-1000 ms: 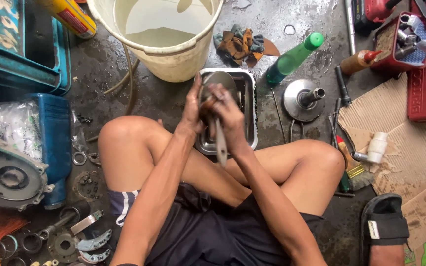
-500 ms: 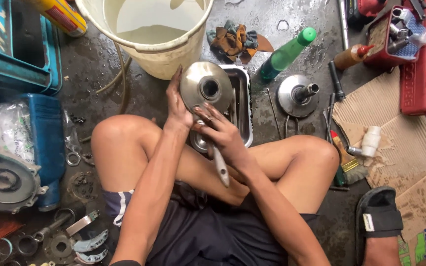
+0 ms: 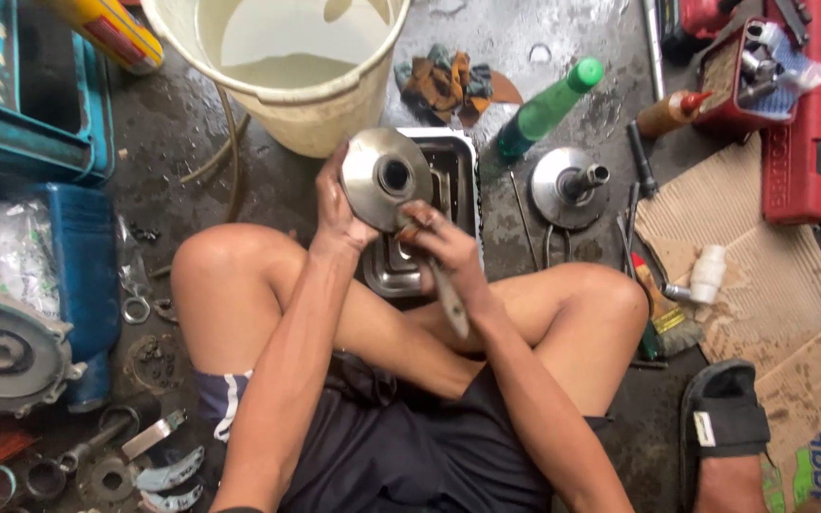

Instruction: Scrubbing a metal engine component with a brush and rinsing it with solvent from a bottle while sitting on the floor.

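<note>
My left hand (image 3: pixel 339 204) wraps fingers around the metal disc (image 3: pixel 387 177), held up over the tray (image 3: pixel 463 190). My right hand (image 3: pixel 434 237) pinches a brush (image 3: pixel 450 304) against its lower edge. A green bottle (image 3: pixel 548 106) lies beyond my fingertips.

Ahead of you stands a cream bucket (image 3: pixel 301 90) holding cloudy liquid, with a green bottle (image 3: pixel 545 106) lying to its right. Beside that bottle you have a second metal pulley half (image 3: pixel 567 185) on the wet floor. A red toolbox (image 3: pixel 795 114) sits far right, and a grey engine cover (image 3: pixel 2 347) lies at your left.
</note>
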